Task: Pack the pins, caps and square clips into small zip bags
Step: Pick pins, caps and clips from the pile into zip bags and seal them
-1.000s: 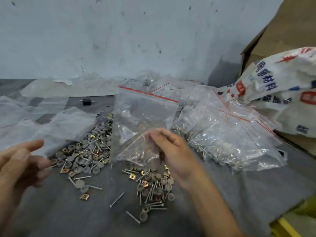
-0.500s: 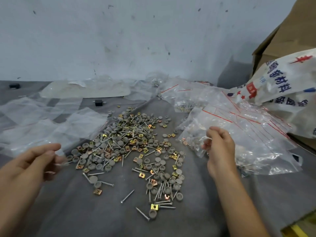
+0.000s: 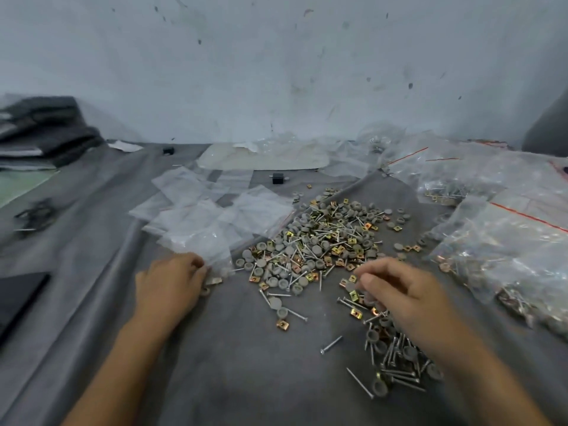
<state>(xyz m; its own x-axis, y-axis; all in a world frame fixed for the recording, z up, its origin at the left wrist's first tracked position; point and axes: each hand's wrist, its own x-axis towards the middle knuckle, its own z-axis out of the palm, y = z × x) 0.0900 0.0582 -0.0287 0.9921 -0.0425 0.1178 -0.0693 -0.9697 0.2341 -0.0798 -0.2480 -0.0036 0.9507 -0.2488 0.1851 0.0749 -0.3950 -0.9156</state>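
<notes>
On the tabletop [image 3: 246,379], filled bags [image 3: 507,241] sit right of the pile of pins, caps and square clips [image 3: 322,241], empty zip bags [image 3: 196,216] left of it, the left hand [image 3: 172,281] with its grip pinching one's edge, the right hand [image 3: 399,290] curled over the pile's near side, grip impossible to tell.

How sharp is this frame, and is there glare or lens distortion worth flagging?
Head view: central pile of pins, caps and clips fairly sharp; left edge smeared, dark stack there blurred; filled zip bags at right glint; corners stretched by the wide-angle lens; light flat, shadows soft.
</notes>
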